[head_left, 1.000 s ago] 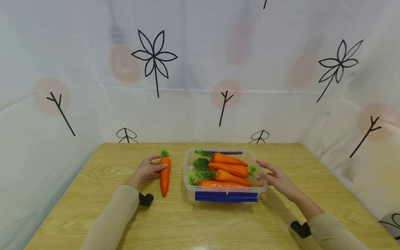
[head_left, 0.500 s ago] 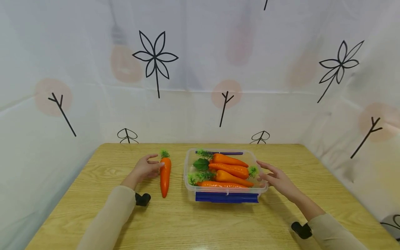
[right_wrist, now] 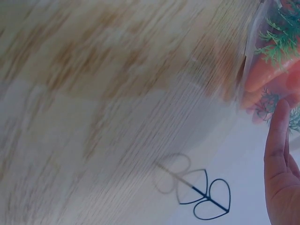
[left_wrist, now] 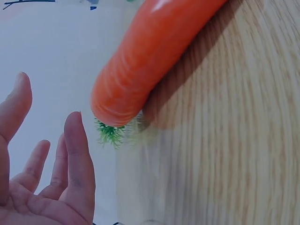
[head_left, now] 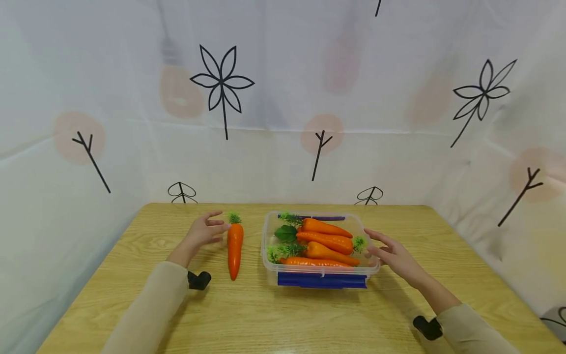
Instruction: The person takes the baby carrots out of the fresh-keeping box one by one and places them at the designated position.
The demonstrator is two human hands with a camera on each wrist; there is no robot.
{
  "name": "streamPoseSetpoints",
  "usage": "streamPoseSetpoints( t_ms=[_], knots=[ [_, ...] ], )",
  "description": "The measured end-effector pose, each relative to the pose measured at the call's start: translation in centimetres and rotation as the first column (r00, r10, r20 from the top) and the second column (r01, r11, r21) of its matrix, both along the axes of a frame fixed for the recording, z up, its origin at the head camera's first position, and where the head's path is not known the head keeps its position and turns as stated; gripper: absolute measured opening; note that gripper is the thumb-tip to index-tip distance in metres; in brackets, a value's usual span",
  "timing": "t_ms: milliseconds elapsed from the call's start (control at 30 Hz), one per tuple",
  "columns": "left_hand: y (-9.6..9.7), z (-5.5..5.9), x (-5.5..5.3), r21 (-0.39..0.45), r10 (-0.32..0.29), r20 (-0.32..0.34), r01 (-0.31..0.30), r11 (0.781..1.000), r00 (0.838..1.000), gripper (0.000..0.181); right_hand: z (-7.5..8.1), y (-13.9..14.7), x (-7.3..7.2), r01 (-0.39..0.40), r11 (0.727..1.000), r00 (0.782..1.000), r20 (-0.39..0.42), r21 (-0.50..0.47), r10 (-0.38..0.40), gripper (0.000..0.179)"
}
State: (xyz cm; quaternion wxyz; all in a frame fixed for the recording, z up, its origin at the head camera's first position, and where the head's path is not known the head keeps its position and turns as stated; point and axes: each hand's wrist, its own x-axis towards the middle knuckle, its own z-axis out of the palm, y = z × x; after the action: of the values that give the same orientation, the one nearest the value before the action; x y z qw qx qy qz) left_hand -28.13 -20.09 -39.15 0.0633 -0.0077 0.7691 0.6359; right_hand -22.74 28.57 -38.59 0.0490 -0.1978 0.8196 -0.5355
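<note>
Fingers loosely spread on left hand (head_left: 201,234) and right hand (head_left: 395,256); loose carrot (head_left: 235,248) (probably light, stiff, slick) suits a mid-body grip.

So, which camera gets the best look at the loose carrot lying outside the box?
The head view: there the loose carrot shows from green tuft to tip. The left wrist view is closer, but the frame's edge cuts off the tip. The right wrist view doesn't show it.
</note>
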Motion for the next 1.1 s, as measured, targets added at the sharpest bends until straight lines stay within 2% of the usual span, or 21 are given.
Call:
streamPoseSetpoints(
  t_ms=[267,567,833,1100],
  knots=[
    [0.2,1.5,0.5,0.01,-0.023,-0.021,0.023,1.0,1.0,0.069,0.0,0.1,0.0,0.0,1.0,1.0,-0.017,-0.004,0.0,0.054],
    [0.9,3.1,0.7,-0.019,-0.045,-0.066,0.044,0.999,0.997,0.07,0.0,0.1,0.0,0.011,1.0,1.0,-0.009,0.0,-0.011,0.054],
    [2.1,4.3,1.1,-0.028,-0.107,-0.103,0.104,0.994,0.989,0.069,0.0,0.1,0.0,0.006,1.0,1.0,-0.007,-0.001,-0.006,0.054],
    [3.6,5.4,1.6,-0.031,-0.144,-0.121,0.141,0.99,0.982,0.066,-0.1,0.0,0.0,0.01,1.0,1.0,0.0,-0.002,-0.01,0.054]
  ],
)
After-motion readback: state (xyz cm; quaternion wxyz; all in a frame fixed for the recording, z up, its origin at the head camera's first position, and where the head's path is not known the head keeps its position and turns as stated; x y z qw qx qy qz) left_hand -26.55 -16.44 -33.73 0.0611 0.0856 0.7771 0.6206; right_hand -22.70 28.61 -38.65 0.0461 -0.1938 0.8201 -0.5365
